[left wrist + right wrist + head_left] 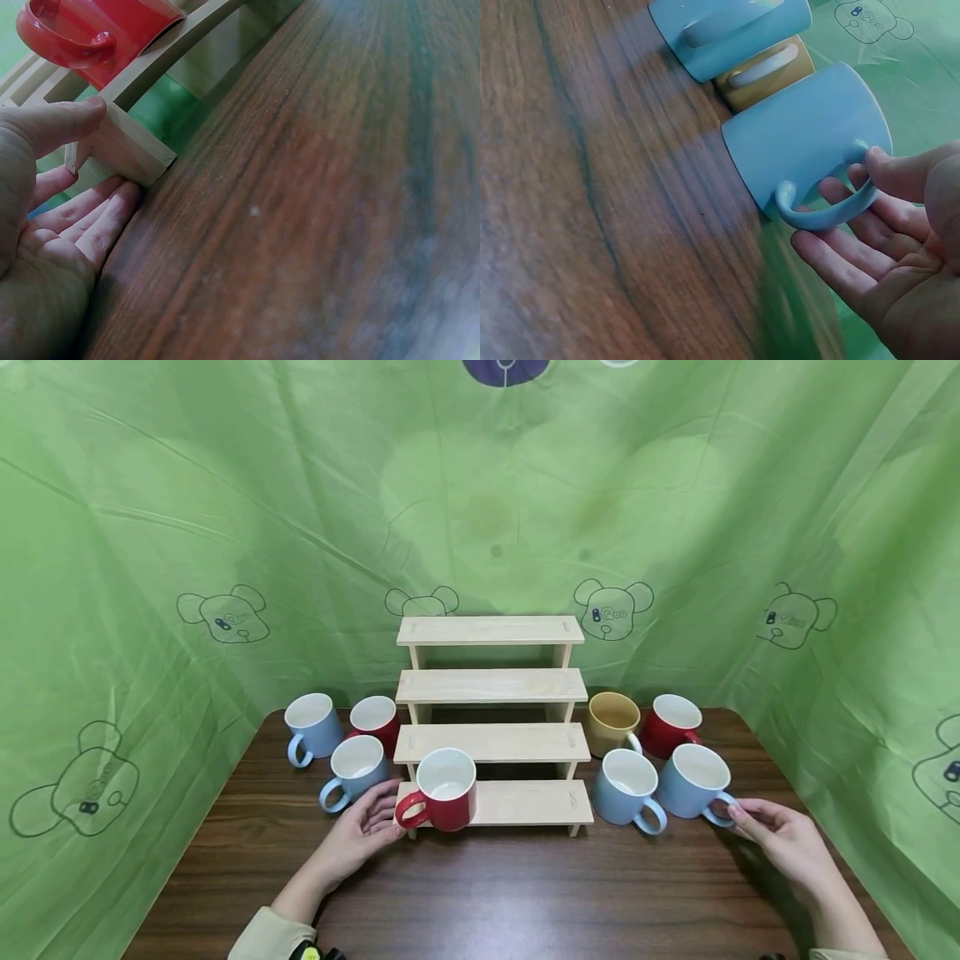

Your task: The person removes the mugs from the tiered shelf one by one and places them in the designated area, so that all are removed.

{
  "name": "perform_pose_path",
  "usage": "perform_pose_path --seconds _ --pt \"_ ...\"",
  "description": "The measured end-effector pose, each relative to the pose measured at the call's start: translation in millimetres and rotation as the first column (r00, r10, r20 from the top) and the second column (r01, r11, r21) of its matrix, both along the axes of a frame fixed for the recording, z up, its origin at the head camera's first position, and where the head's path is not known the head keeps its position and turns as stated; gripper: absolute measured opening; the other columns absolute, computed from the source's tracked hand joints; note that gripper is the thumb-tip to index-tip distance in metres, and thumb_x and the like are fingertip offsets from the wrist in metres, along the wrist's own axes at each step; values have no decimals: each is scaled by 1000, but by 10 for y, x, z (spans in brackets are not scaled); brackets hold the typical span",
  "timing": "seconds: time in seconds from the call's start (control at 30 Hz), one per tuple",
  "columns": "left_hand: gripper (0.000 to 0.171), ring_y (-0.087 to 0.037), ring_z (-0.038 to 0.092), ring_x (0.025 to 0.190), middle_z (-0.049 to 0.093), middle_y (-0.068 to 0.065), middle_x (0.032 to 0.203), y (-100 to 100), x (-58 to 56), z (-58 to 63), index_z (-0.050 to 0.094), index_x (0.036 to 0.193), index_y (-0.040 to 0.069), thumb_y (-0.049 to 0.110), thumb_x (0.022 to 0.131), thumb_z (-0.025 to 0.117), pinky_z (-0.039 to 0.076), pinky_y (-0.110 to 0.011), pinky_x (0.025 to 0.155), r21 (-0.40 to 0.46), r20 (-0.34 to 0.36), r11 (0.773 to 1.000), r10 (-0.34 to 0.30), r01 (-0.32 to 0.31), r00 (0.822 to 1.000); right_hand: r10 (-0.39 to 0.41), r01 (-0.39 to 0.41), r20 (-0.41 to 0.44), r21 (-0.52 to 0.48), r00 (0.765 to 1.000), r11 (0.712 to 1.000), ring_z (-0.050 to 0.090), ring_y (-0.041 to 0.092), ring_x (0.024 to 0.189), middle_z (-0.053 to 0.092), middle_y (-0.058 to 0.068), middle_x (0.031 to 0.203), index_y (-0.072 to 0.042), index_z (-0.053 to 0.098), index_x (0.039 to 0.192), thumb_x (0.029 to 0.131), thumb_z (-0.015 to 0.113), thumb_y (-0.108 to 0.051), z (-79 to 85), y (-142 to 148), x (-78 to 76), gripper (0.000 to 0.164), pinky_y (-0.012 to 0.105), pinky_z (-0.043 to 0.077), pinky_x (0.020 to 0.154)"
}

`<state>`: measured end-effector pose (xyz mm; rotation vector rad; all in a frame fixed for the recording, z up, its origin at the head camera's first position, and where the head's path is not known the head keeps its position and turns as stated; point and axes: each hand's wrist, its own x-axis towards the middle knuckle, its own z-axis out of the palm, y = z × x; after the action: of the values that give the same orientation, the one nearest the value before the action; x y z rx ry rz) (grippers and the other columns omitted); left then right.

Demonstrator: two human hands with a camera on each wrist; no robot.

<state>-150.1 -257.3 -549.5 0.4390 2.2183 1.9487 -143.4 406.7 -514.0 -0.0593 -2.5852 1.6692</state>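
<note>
My left hand is at the left end of a pale wooden stepped rack; its thumb and fingers hold the end of the lowest step. On that step, close to this hand, stands a red mug with a pale inside, its handle turned left. My right hand pinches the handle of a light blue mug, thumb on top and fingers beneath, as the right wrist view shows. Another light blue mug stands just left of that one. Behind them are a yellow mug and a red mug.
Left of the rack stand two light blue mugs, one nearer and one farther, with a red mug behind the nearer one. A brown wooden table carries everything. Green curtains enclose the back and sides.
</note>
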Motion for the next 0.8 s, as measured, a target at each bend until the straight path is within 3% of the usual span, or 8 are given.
perform_pose_path --seconds 0.1,0.27,0.37,0.47,0.53,0.63,0.7,0.8 --pt "76 -20 68 126 59 -29 148 4 0 -2 36 165 -1 2 101 77 56 -23 105 3 5 1000 1 -1 1000 -9 9 -5 131 1000 991 71 -6 89 80 -16 99 11 73 121 107 72 -13 68 -3 12 28 14 57 74" --pt "75 -18 68 125 60 -29 146 16 5 6 36 164 -3 1 101 76 56 -24 105 11 -8 1000 -3 4 1000 -92 136 -140 352 986 926 63 -17 86 74 -29 96 0 75 127 102 81 -32 307 -73 48 41 9 45 72" --pt "74 -19 69 124 60 -30 145 18 10 19 36 164 -5 1 102 75 57 -23 105 10 -24 1000 -7 7 1000 -178 254 -244 333 953 908 61 -20 83 68 -39 95 -6 77 126 99 84 -34 485 -176 78 41 8 43 71" --pt "74 -20 69 124 61 -30 145 17 6 27 36 164 -4 2 102 76 57 -23 104 2 -18 1000 -3 3 1000 -224 300 -313 222 923 928 66 -18 87 72 -36 101 -6 76 128 98 86 -25 642 -344 119 37 4 46 74" --pt "74 -20 69 124 60 -29 145 16 -1 29 36 164 -3 2 102 76 57 -24 104 -2 -5 1000 0 0 1000 -211 269 -344 130 915 954 71 -12 92 77 -26 108 -1 74 129 97 85 -13 726 -483 146 36 4 51 79" --pt "75 -19 69 124 60 -29 146 11 -6 24 36 165 -2 2 101 77 57 -24 104 -5 10 1000 4 -4 1000 -125 148 -371 32 920 989 75 -2 98 79 -10 115 6 70 130 96 81 3 808 -703 185 36 10 57 81" --pt "76 -18 69 123 60 -28 147 8 -7 19 36 165 -2 2 101 77 57 -24 104 -4 12 1000 4 -4 1000 -45 54 -387 13 921 998 75 3 102 79 -2 119 7 69 130 95 79 9 828 -850 204 37 13 59 83" --pt "76 -17 69 123 60 -29 146 2 -10 1 36 165 -3 2 101 77 57 -24 104 1 1 1000 0 0 1000 82 -91 -420 0 904 996 74 9 106 77 7 122 7 68 130 93 78 16 796 -1081 210 40 16 59 88"
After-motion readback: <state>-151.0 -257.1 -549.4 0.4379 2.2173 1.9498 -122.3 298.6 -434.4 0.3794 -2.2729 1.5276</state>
